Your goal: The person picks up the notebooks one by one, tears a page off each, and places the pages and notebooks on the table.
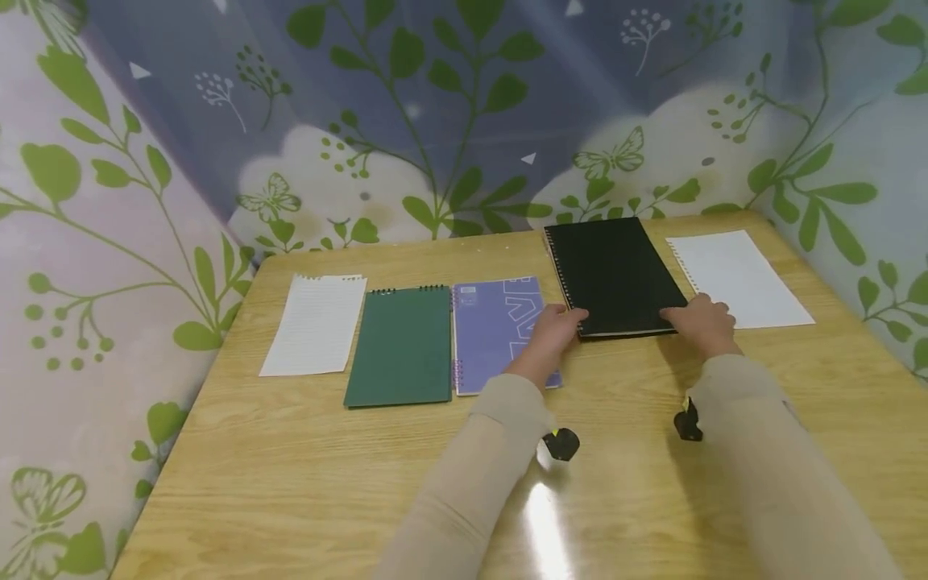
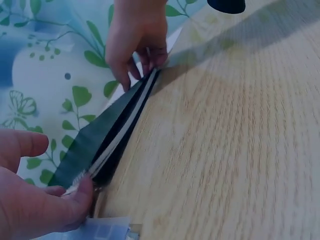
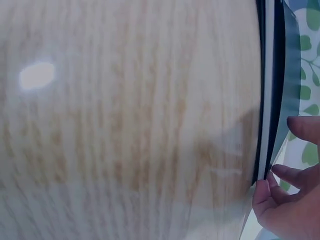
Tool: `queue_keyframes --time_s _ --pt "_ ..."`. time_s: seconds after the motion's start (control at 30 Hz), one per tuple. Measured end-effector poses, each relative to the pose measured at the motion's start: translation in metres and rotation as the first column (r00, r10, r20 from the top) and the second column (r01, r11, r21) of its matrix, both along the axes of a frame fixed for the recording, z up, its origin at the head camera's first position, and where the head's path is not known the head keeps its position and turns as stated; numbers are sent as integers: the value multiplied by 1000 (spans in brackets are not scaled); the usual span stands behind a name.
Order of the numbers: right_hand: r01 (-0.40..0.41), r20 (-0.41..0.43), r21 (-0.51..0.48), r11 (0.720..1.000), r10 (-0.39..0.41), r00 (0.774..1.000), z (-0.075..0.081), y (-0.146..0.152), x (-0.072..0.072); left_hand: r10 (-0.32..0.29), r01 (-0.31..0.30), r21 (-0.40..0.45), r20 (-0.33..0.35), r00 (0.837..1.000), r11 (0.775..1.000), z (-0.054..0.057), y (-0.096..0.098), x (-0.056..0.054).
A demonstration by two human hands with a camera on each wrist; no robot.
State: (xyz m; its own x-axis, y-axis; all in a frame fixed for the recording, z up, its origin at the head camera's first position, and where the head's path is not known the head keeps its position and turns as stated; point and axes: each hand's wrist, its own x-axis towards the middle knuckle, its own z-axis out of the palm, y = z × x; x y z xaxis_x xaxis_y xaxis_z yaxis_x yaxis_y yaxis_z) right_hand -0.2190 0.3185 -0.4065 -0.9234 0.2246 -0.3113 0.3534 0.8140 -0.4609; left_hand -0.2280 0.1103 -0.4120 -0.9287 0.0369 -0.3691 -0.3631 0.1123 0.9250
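Observation:
A black spiral notebook (image 1: 616,274) lies at the right back of the table, its coil along the left side. My left hand (image 1: 548,337) grips its near left corner at the coil, the wrist above the purple notebook (image 1: 486,330). At the near right corner my right hand (image 1: 705,324) holds the edge, beside a sheet of white paper (image 1: 747,278). In the left wrist view the pages (image 2: 125,127) show as a pale band between dark covers. The right wrist view has the fingertips (image 3: 263,192) of my right hand at the notebook's corner.
Left of the purple notebook lies a green spiral notebook (image 1: 402,346), then a lined sheet (image 1: 315,326) with a torn top edge. All rest on a wooden table (image 1: 304,467). A leaf-patterned curtain (image 1: 406,121) stands along the back and sides.

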Motion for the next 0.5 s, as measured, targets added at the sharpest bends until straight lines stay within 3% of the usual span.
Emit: queue_keyframes --time_s 0.1,0.2,0.27,0.33,0.4,0.43,0.5 --pt "0 62 9 1000 -1 998 1 5 0 4 -7 62 52 999 998 -3 2 -4" --pt "-6 119 -18 1000 8 993 2 10 1 -11 8 36 65 998 999 -7 4 -8" --pt "4 139 -77 997 6 990 2 12 1 -45 41 80 39 998 996 -39 10 -26" --pt "28 140 -147 989 -7 990 2 13 2 -61 54 146 43 997 988 -56 15 -35" --pt "59 142 -233 971 -27 990 2 14 1 -66 51 215 63 996 975 -61 17 -35" --pt "83 144 -276 957 -44 989 2 14 1 -59 36 262 81 995 964 -62 18 -35" --pt "133 145 -342 930 -88 986 1 15 1 -35 3 253 124 992 967 -23 13 -12"
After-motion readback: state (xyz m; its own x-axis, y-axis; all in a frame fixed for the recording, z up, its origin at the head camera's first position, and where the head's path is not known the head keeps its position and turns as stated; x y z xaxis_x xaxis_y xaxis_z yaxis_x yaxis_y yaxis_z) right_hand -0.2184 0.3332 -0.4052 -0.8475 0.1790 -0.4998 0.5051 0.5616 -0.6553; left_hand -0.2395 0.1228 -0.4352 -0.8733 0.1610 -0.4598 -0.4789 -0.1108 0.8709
